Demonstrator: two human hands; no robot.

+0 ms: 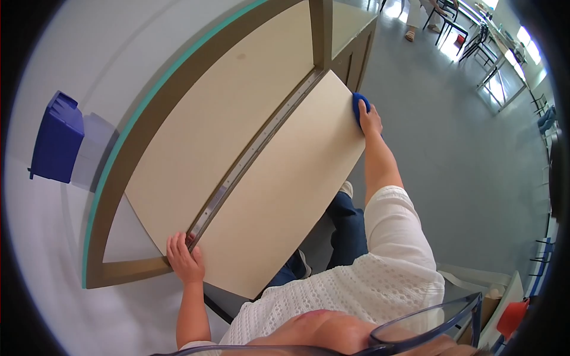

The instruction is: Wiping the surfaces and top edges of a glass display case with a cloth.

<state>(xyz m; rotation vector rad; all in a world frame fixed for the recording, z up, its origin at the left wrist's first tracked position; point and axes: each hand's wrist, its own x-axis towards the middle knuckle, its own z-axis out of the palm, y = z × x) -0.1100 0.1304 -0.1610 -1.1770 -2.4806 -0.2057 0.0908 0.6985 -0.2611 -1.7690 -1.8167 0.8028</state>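
Note:
In front of me is a cream board (pixel 289 178) whose near long edge is close to my body. A metal strip (pixel 249 162) with small marks along it separates this board from a second cream panel (pixel 209 124) behind. My left hand (pixel 186 260) rests over the strip's left end, at the corner with the brown frame (pixel 138 265), thumb apart from the fingers. At the board's far right edge, my right hand (pixel 371 120) presses a blue cloth or pad (pixel 357 109) against it. The palm side of each hand is hidden.
The brown frame has a teal edge (pixel 138 113) beside a white wall (pixel 102 35) with a blue bin (pixel 58 138). A cabinet (pixel 356 53) adjoins the frame. Grey floor (pixel 445 155) lies right, with chairs (pixel 452 26), a table (pixel 507 58) and a person (pixel 414 15) beyond.

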